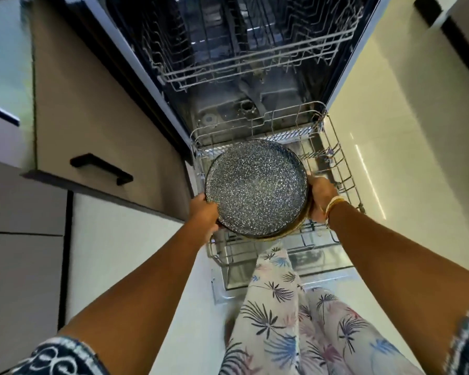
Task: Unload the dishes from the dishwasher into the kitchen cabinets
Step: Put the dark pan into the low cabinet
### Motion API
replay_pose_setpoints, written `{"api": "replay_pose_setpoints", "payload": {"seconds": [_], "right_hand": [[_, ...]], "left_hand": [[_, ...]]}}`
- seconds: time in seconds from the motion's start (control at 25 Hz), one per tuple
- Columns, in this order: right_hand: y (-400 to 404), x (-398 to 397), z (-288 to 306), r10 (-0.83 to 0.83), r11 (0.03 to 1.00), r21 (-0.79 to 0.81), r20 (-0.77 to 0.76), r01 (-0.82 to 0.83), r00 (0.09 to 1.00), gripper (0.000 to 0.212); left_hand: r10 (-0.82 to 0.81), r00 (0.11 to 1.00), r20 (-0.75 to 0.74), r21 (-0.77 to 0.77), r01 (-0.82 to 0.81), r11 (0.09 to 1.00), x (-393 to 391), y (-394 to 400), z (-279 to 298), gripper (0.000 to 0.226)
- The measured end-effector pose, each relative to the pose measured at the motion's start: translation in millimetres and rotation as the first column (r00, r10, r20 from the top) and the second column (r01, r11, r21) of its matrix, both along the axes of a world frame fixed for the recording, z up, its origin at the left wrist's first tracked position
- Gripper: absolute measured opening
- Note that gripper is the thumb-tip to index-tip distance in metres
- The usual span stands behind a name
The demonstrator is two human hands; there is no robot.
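Fingers of both hands (260,205) behind plate (256,185)

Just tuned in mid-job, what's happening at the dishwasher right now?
A person stands at the open dishwasher and holds a round speckled plate with both hands. The left hand grips its left edge and the right hand grips its right edge, above the pulled-out lower rack. No other dishes show in the visible parts of the lower rack or the upper rack. A cabinet with a black handle is on the left.
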State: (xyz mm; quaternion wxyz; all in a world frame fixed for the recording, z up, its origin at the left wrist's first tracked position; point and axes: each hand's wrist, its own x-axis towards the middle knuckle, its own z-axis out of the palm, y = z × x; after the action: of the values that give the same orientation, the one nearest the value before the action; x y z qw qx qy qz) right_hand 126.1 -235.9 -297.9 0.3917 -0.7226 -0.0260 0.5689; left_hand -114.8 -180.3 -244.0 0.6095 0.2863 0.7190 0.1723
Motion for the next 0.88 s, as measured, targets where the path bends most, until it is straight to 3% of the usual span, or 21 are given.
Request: {"api": "replay_pose_setpoints", "payload": {"seconds": [0.12, 0.2, 0.32, 0.4, 0.48, 0.72, 0.88], "right_hand": [[-21.8, -20.6, -53.3, -0.053, 0.996, 0.066, -0.041, 0.056, 0.998, 0.083], [-29.1, -39.5, -78.9, -0.042, 0.996, 0.076, -0.05, 0.045, 0.998, 0.101], [-48.7, -105.0, -34.1, -0.008, 0.999, 0.042, -0.002, 0.008, 1.0, 0.085], [-63.4, -160.1, 16.4, 0.135, 0.991, -0.016, 0.105, -0.135, 0.985, 0.057], [-74.3, -208.1, 40.6, 0.25, 0.967, -0.113, 0.226, -0.23, 0.941, 0.043], [-71.5, -341.4, 63.4, 0.348, 0.937, -0.126, 0.28, -0.325, 0.895, 0.038], [-36.7, -407.3, 87.2, 0.284, 0.958, -0.036, 0.263, -0.285, 0.922, 0.038]], "left_hand": [[0.016, 0.997, 0.073, -0.012, -0.015, 1.0, -28.0, -37.7, 14.8, 0.025], [0.042, 0.995, 0.092, -0.035, -0.039, 0.999, -48.8, -56.5, 18.8, 0.026], [0.095, 0.989, 0.115, -0.06, -0.089, 0.994, -95.9, -82.3, 22.3, 0.025], [0.081, 0.992, 0.1, -0.052, -0.077, 0.996, -137.5, -95.7, 24.5, 0.026], [0.06, 0.994, 0.087, -0.033, -0.057, 0.998, -181.4, -105.5, 26.7, 0.03], [0.076, 0.997, 0.011, 0.058, -0.077, 0.995, -315.8, -100.1, 57.6, 0.039], [0.135, 0.991, -0.02, 0.119, -0.132, 0.984, -380.6, -67.4, 76.8, 0.046]]}}
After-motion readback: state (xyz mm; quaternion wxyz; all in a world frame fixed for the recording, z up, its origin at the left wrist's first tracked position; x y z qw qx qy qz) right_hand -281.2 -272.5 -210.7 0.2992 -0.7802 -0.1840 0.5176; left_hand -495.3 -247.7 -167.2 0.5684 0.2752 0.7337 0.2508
